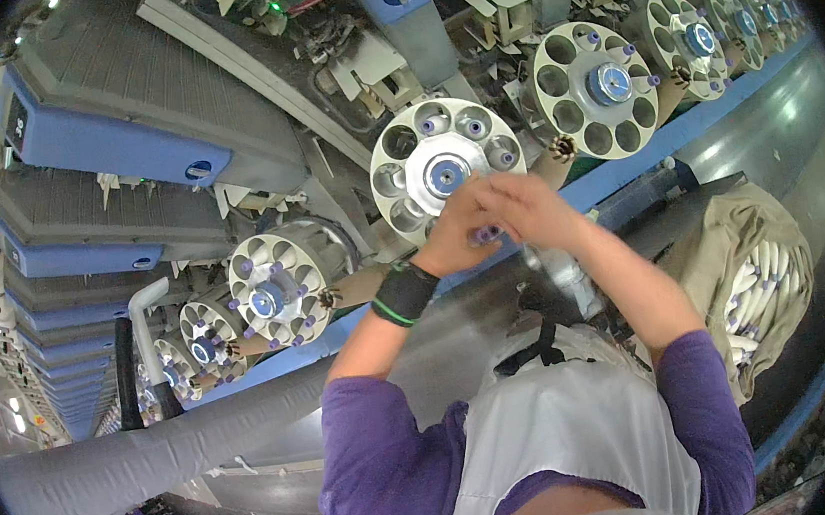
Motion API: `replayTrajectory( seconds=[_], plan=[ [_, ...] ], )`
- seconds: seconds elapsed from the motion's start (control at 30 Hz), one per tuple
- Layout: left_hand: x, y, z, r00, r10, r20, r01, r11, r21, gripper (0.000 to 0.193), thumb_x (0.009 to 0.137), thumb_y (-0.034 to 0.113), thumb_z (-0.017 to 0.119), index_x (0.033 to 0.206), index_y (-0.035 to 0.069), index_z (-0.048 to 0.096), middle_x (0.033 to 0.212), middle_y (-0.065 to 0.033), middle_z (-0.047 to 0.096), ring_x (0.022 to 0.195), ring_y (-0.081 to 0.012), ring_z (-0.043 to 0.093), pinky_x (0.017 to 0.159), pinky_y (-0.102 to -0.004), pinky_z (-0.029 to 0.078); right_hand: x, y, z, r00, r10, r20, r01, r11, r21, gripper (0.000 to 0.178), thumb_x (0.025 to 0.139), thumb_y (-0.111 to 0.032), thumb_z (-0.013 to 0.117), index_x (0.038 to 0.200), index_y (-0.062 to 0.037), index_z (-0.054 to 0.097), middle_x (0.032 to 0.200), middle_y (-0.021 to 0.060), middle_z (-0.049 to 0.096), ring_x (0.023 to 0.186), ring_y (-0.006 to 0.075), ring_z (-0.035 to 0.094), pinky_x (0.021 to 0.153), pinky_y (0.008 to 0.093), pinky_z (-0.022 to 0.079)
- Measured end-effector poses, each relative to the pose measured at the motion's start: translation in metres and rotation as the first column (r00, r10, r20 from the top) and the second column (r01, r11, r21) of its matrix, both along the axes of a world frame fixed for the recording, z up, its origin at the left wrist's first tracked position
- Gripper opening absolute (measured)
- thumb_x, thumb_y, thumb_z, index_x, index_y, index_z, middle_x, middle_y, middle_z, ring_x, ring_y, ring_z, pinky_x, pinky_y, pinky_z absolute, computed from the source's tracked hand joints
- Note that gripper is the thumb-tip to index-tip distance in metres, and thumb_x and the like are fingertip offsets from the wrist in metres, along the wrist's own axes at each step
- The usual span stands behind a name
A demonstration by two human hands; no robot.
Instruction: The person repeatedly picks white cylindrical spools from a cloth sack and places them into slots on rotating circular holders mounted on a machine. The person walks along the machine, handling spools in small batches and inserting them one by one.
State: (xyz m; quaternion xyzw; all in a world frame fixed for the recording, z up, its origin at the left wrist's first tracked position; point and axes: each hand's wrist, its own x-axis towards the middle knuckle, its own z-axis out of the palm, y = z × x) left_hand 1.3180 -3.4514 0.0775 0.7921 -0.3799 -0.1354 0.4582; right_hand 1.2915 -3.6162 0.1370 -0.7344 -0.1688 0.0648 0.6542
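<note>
In front of me stands a round white bobbin magazine (378, 161) with a blue hub and several pockets, some holding white yarn bobbins with purple tips (475, 127). My left hand (452, 231), with a black band on its wrist, is at the magazine's lower right edge. Its fingers are closed around a purple-tipped yarn bobbin (484, 236), whose body is mostly hidden. My right hand (536, 208) meets the left from the right, its fingers bent together over the left fingers. Whatever the right fingertips pinch is too small or hidden to make out.
Similar magazines (544, 93) line the blue-edged machine on both sides. At right, a khaki cloth sack (714, 301) holds many white bobbins. A grey padded bar (162, 455) crosses the lower left, near a bent grey handle (144, 336). A brown brush-ended tube (562, 148) sticks out nearby.
</note>
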Motion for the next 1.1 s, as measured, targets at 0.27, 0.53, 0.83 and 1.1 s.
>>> replayTrajectory(
  seconds=[0.27,0.53,0.83,1.1],
  plan=[
    [0.062,0.023,0.040,0.707,0.609,-0.360,-0.697,0.512,-0.502,0.017,0.083,0.009,0.045,0.087,0.002,0.059,0.067,-0.0029,0.053,0.053,-0.0039,0.038,0.048,-0.0176,0.030,0.098,0.036,-0.024,0.749,0.041,0.662,0.484,0.648,-0.588,0.017,0.076,-0.019,0.054,0.077,-0.0049,0.063,0.068,0.0107,0.060,0.066,0.0220,0.059,0.058,0.0355,0.047],
    [0.058,-0.047,0.022,0.724,0.620,0.304,-0.685,0.699,0.205,0.024,0.077,0.005,0.049,0.099,0.001,0.059,0.094,-0.0073,0.059,0.083,-0.0149,0.053,0.075,-0.0293,0.042,-0.037,-0.111,-0.134,0.769,-0.486,0.415,0.558,0.828,-0.062,0.018,0.077,-0.019,0.058,0.092,-0.0084,0.060,0.089,0.0118,0.056,0.088,0.0272,0.054,0.076,0.0361,0.043],
    [-0.106,-0.358,-0.097,0.284,-0.002,-0.959,0.447,0.885,0.131,0.051,0.084,0.046,0.046,0.093,-0.004,0.055,0.073,-0.0169,0.061,0.058,-0.0222,0.061,0.051,-0.0275,0.050,-0.465,-0.400,-0.173,-0.540,-0.751,0.379,0.260,-0.578,-0.774,0.069,0.067,-0.041,0.066,0.116,0.0028,0.045,0.111,0.0232,0.050,0.106,0.0341,0.046,0.089,0.0393,0.037],
    [-0.196,-0.493,-0.091,0.361,0.061,-0.930,0.664,0.684,0.303,0.044,0.083,0.031,0.040,0.072,-0.009,0.056,0.060,-0.0161,0.058,0.046,-0.0227,0.057,0.040,-0.0277,0.046,-0.546,-0.439,-0.241,-0.764,-0.582,-0.278,0.591,-0.457,-0.664,0.063,0.078,-0.037,0.059,0.117,0.0083,0.042,0.115,0.0217,0.049,0.103,0.0308,0.050,0.086,0.0367,0.041]
  ],
)
